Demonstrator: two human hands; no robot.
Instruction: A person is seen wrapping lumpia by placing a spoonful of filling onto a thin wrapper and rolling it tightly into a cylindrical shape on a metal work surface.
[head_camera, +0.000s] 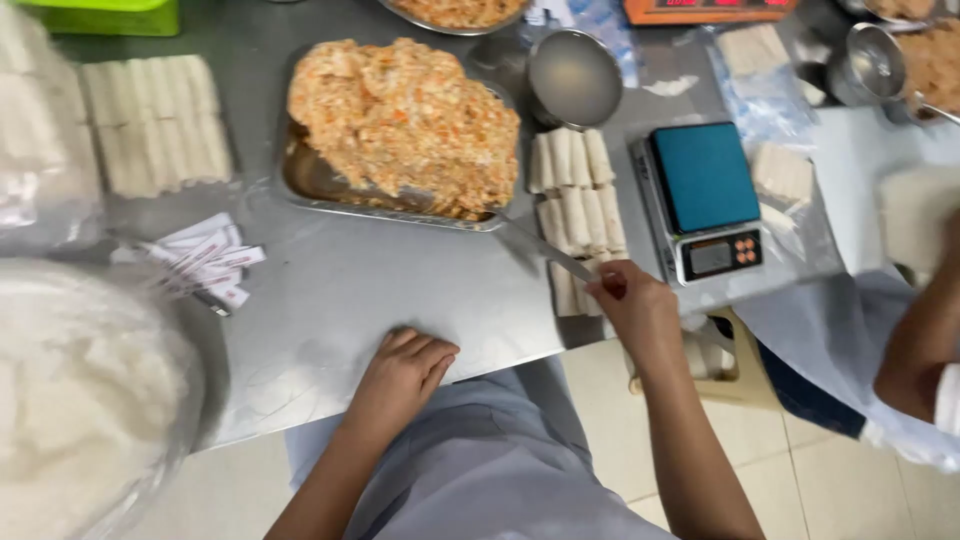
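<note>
While the left hand rests curled and empty, the right hand pinches the spoon handle.

Steel surface carries: metal tray of orange filling, rows of white rolls, small digital scale, round metal bowl, paper slips, rolls under plastic wrap; left hand rests at near edge
</note>
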